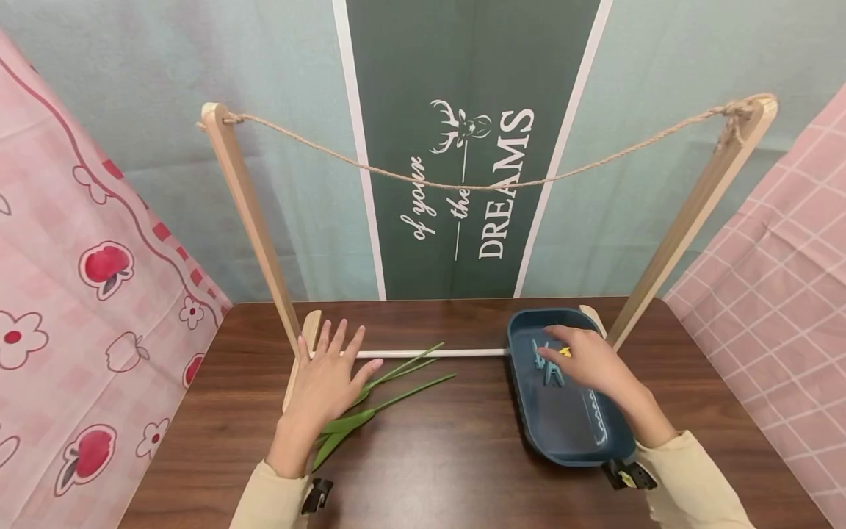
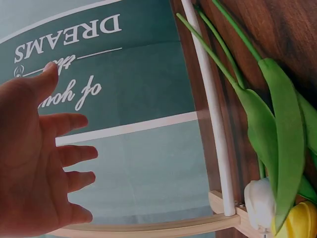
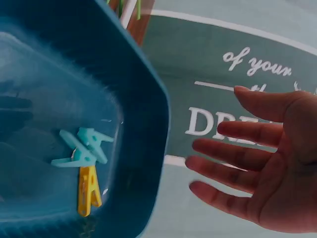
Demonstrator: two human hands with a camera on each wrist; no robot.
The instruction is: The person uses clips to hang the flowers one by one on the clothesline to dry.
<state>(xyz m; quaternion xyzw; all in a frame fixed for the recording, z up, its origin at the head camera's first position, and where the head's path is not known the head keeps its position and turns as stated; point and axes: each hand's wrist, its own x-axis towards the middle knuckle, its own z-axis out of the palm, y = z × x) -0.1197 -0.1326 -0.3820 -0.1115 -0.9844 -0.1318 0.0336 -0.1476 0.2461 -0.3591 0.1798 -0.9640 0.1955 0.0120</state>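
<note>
My right hand [image 1: 584,358] hovers over a dark blue tray [image 1: 562,430], fingers loosely extended and holding nothing. Inside the tray lie light blue clothespins [image 1: 554,373] and a yellow clothespin [image 3: 89,191], grouped near its far end. My left hand [image 1: 327,382] is spread above the left side of the table, its fingers apart and nothing in them. Beneath and beside it are artificial tulips with green stems [image 1: 413,393]; a white bloom [image 2: 260,203] and a yellow bloom [image 2: 299,220] show in the left wrist view, while the hand and forearm hide them in the head view.
A twine rope [image 1: 463,187] sags between a left wooden post [image 1: 251,220] and a right wooden post [image 1: 694,220]. A white rod [image 1: 463,353] runs low between their feet. Behind the brown table [image 1: 456,470] hangs a green printed curtain [image 1: 463,59], with pink cloths at both sides.
</note>
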